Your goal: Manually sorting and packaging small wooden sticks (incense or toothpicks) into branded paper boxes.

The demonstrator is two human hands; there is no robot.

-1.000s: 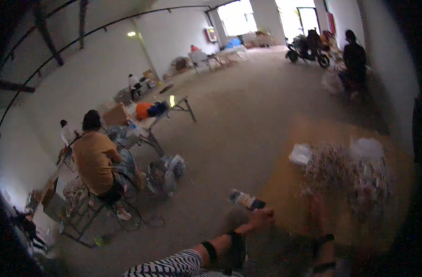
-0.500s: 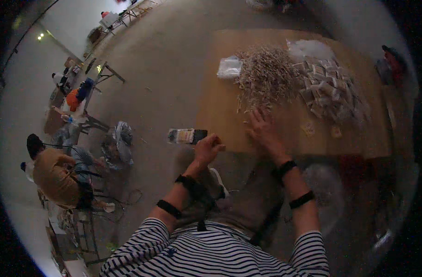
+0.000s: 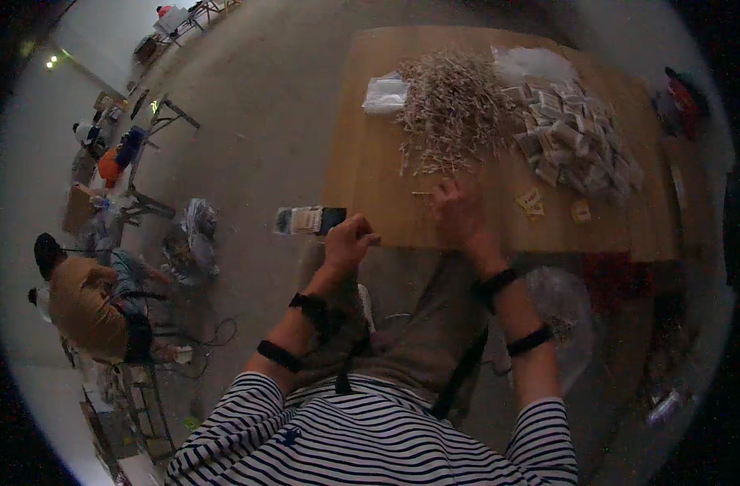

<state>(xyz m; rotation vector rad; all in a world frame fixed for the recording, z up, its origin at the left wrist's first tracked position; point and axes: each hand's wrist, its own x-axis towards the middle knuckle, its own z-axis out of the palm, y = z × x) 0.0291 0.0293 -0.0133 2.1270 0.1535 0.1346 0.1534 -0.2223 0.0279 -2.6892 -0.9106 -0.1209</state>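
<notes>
A heap of small thin pale sticks (image 3: 451, 105) lies on the wooden table (image 3: 370, 178). My right hand (image 3: 461, 209) is at the heap's near edge, fingers curled together and somewhat blurred; what they hold, if anything, cannot be made out. A single pale stick (image 3: 421, 193) shows just left of its fingertips. By the table's near left corner, my left hand (image 3: 351, 236) has its fingers closed, their contents hidden. Right beside it is a flat pack (image 3: 307, 220) with pale contents and a dark end, reaching past the table edge; I cannot tell whether they touch.
Many clear-wrapped packets (image 3: 577, 142) are piled right of the heap, below white plastic bags (image 3: 536, 65). Another stack of clear bags (image 3: 384, 95) sits left. Small yellowish pieces (image 3: 530, 202) lie near the front. A person (image 3: 90, 300) sits at far left.
My right hand's fingers have drawn in from a spread pose to a curled one. The left hand stays closed near the table corner. The whole view has shifted slightly.
</notes>
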